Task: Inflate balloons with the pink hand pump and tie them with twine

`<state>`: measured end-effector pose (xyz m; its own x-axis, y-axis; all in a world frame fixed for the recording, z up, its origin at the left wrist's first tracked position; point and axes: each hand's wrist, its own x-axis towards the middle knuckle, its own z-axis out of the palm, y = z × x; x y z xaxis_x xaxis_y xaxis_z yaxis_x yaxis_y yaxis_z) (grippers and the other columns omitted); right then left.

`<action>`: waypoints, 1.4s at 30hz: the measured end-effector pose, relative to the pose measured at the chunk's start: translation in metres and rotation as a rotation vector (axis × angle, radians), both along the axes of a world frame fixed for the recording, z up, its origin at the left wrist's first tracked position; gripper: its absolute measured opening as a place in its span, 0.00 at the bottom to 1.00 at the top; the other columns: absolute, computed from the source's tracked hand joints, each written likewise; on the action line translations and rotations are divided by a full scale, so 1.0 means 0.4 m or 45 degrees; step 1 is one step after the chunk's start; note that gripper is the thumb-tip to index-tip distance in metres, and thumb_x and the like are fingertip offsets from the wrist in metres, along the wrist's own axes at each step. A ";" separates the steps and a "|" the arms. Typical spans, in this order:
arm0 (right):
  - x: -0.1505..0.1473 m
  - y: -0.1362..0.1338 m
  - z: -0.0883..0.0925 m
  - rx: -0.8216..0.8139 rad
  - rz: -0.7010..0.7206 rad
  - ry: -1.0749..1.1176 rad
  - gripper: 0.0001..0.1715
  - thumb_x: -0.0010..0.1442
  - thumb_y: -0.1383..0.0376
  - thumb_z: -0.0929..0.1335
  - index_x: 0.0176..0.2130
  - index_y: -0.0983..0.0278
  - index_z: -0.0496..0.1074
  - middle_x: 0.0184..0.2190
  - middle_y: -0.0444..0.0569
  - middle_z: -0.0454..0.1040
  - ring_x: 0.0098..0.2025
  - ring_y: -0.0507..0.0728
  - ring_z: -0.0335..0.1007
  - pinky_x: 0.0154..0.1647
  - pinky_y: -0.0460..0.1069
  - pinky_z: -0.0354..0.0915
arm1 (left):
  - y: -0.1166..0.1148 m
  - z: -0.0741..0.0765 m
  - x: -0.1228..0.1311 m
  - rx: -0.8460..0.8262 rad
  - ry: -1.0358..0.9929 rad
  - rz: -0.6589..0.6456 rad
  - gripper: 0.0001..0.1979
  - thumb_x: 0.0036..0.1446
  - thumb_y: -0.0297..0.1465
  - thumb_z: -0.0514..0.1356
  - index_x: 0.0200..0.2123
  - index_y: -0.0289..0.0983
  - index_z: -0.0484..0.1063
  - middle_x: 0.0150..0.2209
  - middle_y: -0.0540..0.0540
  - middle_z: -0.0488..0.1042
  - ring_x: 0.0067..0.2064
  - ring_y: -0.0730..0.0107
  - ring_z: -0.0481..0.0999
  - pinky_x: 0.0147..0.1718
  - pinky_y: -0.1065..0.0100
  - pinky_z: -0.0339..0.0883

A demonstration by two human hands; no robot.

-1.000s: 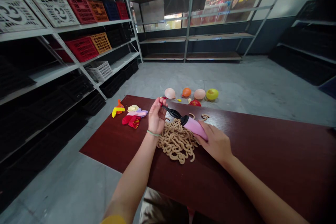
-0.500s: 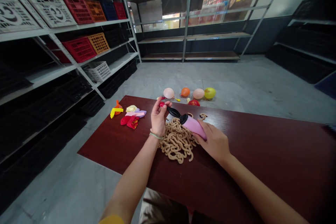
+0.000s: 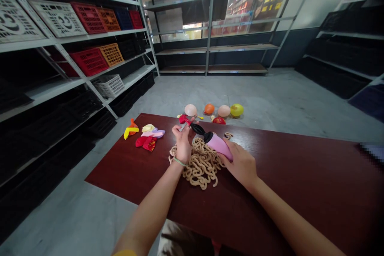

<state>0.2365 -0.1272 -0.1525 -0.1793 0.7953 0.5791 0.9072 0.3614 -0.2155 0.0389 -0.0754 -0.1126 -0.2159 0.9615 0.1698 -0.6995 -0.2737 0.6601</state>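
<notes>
My right hand (image 3: 241, 164) is wrapped round the pink body of a balloon hand pump (image 3: 220, 145), tilted up to the left. Its black end (image 3: 198, 129) points away from me. On the tip sits a small red balloon (image 3: 183, 119), limp or barely filled. My left hand (image 3: 182, 140) pinches the balloon's neck at the nozzle, its fingers partly hidden. Below both hands lies a heap of beige, curly rope-like pieces (image 3: 199, 172). To the left rest several flat balloons, including a yellow one (image 3: 131, 131) and a red one (image 3: 144, 142).
The dark red table (image 3: 270, 200) spans the foreground. Inflated balloons, an orange one (image 3: 209, 108) and a yellow-green one (image 3: 237, 110) among them, are beyond its far edge. Shelving with crates (image 3: 90, 62) stands at left. A blurred flat object (image 3: 373, 152) lies at the right edge.
The red balloon now shows more fully above my left fingers, whose thumb and forefinger have shifted lower on it. The right hand keeps its hold on the pump. The view has tilted slightly.
</notes>
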 end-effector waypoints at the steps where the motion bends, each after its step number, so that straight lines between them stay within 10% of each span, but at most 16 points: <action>1: 0.001 0.000 0.000 0.003 0.002 0.006 0.30 0.65 0.52 0.65 0.61 0.62 0.64 0.49 0.53 0.76 0.46 0.61 0.74 0.43 0.53 0.68 | -0.002 -0.001 0.004 0.001 -0.030 -0.030 0.16 0.57 0.33 0.64 0.43 0.45 0.58 0.53 0.46 0.75 0.52 0.63 0.78 0.54 0.58 0.66; 9: -0.003 -0.007 0.001 -0.017 0.044 -0.062 0.30 0.65 0.53 0.65 0.61 0.61 0.63 0.50 0.52 0.75 0.46 0.61 0.73 0.44 0.53 0.66 | 0.001 -0.002 0.007 -0.152 -0.008 -0.109 0.22 0.61 0.48 0.57 0.47 0.37 0.70 0.47 0.38 0.78 0.51 0.58 0.77 0.53 0.56 0.66; 18: -0.033 0.009 -0.003 -0.038 0.061 -0.149 0.33 0.63 0.51 0.66 0.61 0.63 0.62 0.50 0.56 0.74 0.47 0.63 0.72 0.42 0.52 0.64 | -0.005 0.013 0.045 -0.147 -0.082 0.101 0.14 0.60 0.45 0.59 0.34 0.40 0.63 0.28 0.51 0.72 0.31 0.67 0.77 0.41 0.58 0.72; 24: -0.018 0.011 -0.010 -0.056 0.042 -0.106 0.29 0.61 0.58 0.68 0.58 0.62 0.64 0.46 0.54 0.75 0.44 0.61 0.73 0.39 0.51 0.64 | 0.004 0.057 0.089 -0.168 0.028 0.311 0.13 0.63 0.41 0.55 0.31 0.40 0.59 0.22 0.56 0.62 0.18 0.77 0.63 0.24 0.69 0.69; 35: -0.039 0.007 -0.011 -0.075 0.079 0.150 0.27 0.61 0.57 0.68 0.57 0.61 0.62 0.47 0.53 0.76 0.44 0.60 0.75 0.38 0.50 0.66 | 0.143 0.231 -0.047 -0.241 0.200 0.316 0.12 0.63 0.39 0.54 0.30 0.40 0.57 0.21 0.56 0.60 0.17 0.78 0.61 0.18 0.75 0.57; 42: -0.028 0.001 -0.013 -0.117 -0.029 0.322 0.28 0.59 0.58 0.69 0.56 0.62 0.63 0.47 0.53 0.77 0.44 0.60 0.76 0.37 0.50 0.67 | 0.111 0.224 0.088 -0.073 0.147 0.117 0.15 0.58 0.40 0.61 0.30 0.39 0.58 0.23 0.56 0.59 0.20 0.80 0.62 0.18 0.77 0.57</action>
